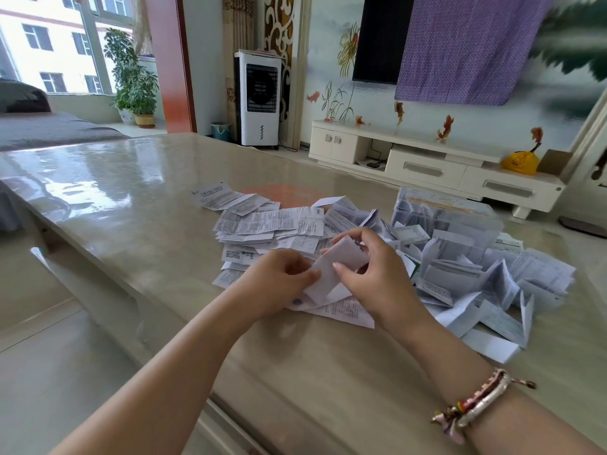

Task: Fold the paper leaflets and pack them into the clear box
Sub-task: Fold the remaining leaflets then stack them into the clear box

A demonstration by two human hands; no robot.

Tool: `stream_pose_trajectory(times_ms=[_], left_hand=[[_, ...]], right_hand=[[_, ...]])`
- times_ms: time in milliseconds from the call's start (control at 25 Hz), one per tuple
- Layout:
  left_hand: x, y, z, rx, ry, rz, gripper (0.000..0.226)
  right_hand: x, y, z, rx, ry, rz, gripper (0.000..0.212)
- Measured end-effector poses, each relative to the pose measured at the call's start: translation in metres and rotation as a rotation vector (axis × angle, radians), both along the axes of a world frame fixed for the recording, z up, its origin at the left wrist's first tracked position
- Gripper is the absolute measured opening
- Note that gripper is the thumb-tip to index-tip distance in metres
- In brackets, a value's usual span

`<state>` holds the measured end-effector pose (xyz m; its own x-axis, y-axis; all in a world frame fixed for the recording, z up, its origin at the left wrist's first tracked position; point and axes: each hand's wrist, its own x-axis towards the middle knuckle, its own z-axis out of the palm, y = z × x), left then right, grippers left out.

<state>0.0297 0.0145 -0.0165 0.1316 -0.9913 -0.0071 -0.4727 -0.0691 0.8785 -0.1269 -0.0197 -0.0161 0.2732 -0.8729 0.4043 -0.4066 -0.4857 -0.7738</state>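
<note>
Both hands hold one white paper leaflet (331,267) just above the table, partly folded. My left hand (279,277) pinches its left edge, and my right hand (374,274) grips its right side with the thumb on top. A flat printed sheet (345,311) lies under my hands. Unfolded leaflets (262,224) spread out flat behind my left hand. Folded leaflets (476,284) are heaped to the right. The clear box (453,215) stands at the back right of the heap, with folded papers showing through its walls.
The glossy beige table (138,198) stretches left and towards me; its left edge runs diagonally. Beyond it stand a white TV cabinet (427,159), a white air cooler (259,100) and potted plants (131,80) by the window.
</note>
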Motion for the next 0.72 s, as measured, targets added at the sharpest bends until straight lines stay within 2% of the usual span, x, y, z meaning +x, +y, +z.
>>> stream_pose_trajectory(times_ms=[80,240,360,440,600,720], left_hand=[[-0.0026,0.0018,0.0050,0.019,0.153,0.036,0.015],[0.0001,0.0033,0.0095,-0.003,0.276,0.125,0.012],[0.0023,0.0043,0.0109,0.007,0.380,0.132,0.020],[0.0018,0.0044,0.0106,0.021,0.424,0.139,0.024],[0.0033,0.0054,0.0105,0.043,0.360,0.083,0.023],[0.0049,0.0069,0.0124,-0.012,0.276,0.074,0.007]], right_hand=[[0.0004,0.0005,0.0007,-0.060,-0.023,-0.029,0.018],[0.0016,0.0044,-0.0011,-0.135,-0.006,0.040,0.017],[0.0000,0.0062,-0.0014,0.028,0.035,0.148,0.041],[-0.0007,0.0058,-0.0012,0.139,0.036,0.215,0.043],[-0.0007,0.0005,-0.0013,0.172,-0.048,0.202,0.025],[-0.0034,0.0012,0.0043,0.263,-0.096,0.195,0.031]])
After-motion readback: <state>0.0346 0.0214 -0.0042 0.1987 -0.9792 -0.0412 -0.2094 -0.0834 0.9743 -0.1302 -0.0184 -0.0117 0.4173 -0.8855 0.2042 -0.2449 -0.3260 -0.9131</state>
